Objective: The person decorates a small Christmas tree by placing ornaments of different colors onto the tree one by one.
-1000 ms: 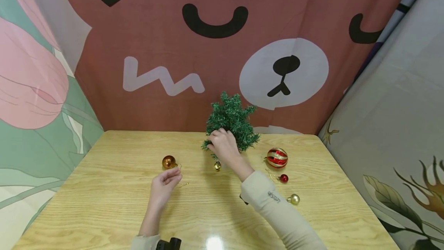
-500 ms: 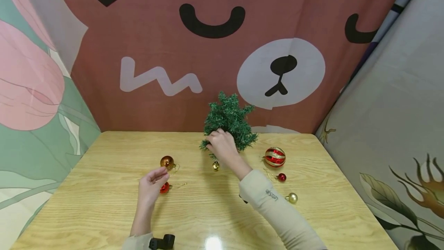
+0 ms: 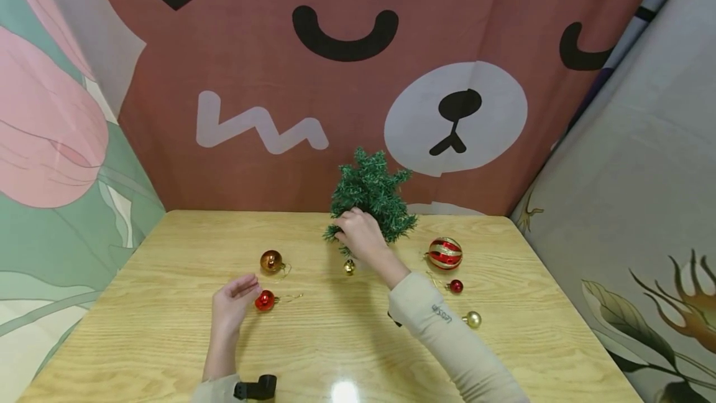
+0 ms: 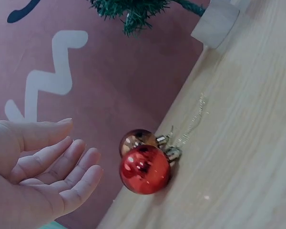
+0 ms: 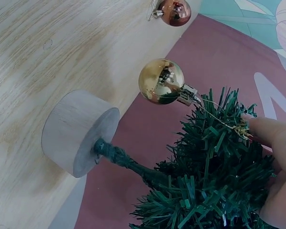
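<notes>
A small green artificial Christmas tree (image 3: 371,188) stands at the back of the table on a pale round base (image 5: 78,131). My right hand (image 3: 360,236) is at its lower left branch, and its fingers pinch the gold string there. From that string hangs a shiny gold bauble (image 5: 161,82), just below the branch. My left hand (image 3: 230,303) is held over the table with relaxed fingers and nothing in them. Just right of it lies a red bauble (image 3: 265,300) with a gold string, and behind that an amber-brown bauble (image 3: 271,261).
Right of the tree lie a large red-and-gold striped bauble (image 3: 445,254), a small dark red one (image 3: 455,286) and a pale gold one (image 3: 472,319). A printed curtain (image 3: 252,179) hangs behind the wood-grain table (image 3: 313,353).
My left hand has moved left and a little toward me, away from the loose strings, uncovering the red bauble. My right hand has stayed at the branch.
</notes>
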Motion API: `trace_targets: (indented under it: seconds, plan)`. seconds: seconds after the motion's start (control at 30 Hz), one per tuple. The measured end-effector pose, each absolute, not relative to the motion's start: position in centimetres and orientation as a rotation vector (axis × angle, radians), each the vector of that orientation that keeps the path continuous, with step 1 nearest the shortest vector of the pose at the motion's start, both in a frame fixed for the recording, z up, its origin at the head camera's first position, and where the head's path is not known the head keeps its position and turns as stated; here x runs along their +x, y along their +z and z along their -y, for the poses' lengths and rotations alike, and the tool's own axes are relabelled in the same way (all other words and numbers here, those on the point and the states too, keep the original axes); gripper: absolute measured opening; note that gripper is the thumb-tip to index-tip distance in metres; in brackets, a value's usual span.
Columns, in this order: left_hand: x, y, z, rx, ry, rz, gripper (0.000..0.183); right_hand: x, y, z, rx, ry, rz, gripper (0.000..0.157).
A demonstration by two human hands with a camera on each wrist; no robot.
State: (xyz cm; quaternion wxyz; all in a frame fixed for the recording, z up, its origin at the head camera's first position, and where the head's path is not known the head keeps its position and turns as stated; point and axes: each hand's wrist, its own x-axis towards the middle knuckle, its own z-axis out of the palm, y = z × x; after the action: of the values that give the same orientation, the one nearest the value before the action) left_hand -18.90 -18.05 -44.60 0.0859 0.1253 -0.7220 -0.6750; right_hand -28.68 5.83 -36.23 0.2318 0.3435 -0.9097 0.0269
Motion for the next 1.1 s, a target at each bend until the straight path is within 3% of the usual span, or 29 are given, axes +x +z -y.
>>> trace_targets:
  seconds: [1.1]
  plan:
    - [-19.4, -47.5, 17.5, 0.473, -1.851, 2.361, 0.037, -28.7, -36.3, -5.9, 0.959, 0.088, 2.483, 0.019]
